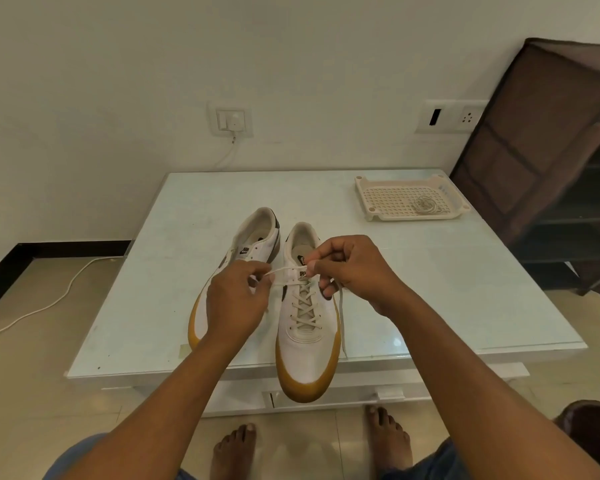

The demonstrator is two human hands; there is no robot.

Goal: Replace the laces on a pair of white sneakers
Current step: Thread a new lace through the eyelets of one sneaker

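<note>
Two white sneakers with tan soles stand side by side on the white table, toes toward me. The right sneaker carries a cream lace crossed through its eyelets. My left hand pinches one lace end above the tongue, and my right hand pinches the other end; the lace stretches taut between them. A loose lace tail hangs down the shoe's right side. The left sneaker is largely hidden under my left hand.
A cream perforated tray at the table's back right holds a coiled lace. A brown fabric rack stands to the right. A white cable runs over the floor at left. My bare feet are below the table's front edge.
</note>
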